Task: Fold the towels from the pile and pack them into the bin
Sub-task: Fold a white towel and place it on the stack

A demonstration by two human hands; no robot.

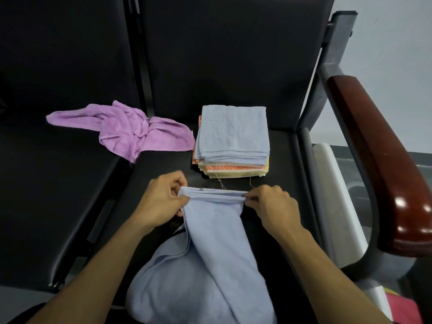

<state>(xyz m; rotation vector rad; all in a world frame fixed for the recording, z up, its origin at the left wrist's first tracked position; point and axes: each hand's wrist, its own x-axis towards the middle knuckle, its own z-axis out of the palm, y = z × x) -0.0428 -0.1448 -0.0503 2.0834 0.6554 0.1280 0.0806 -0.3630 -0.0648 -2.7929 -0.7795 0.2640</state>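
Nearest the camera, a pale blue towel [210, 265] lay bunched over the lap, its lower part rumpled into a broad soft mound w/ a hemmed edge curving across the left side. From there it narrowed upward into a smooth band that reached a straight, layered top edge, held taut just above the black seat cushion [280, 160]. A small dark mark showed on that top edge near its left corner.

Left hand [161, 202]: fingers curled, thumb and fingers pinching the towel's top left corner. Right hand [273, 206]: fingers likewise curled, pinching the top right corner; the edge ran level between the two hands.

Just beyond the hands, on the same cushion, stood a stack of folded towels [233, 141]. Top piece was pale blue, squared and flat; beneath it, orange and pale yellow layers showed at the front and left edges, w/ two loose threads trailing from the front toward the hands.

Left of the stack, nearly touching it, a purple towel [131, 129] lay unfolded and twisted, straddling the gap between the two seats.

Far right: a glossy reddish-brown armrest [383, 160] on a grey metal frame [336, 50]. Behind all, the black seat backs. A white object beside the frame was too cut off to identify.
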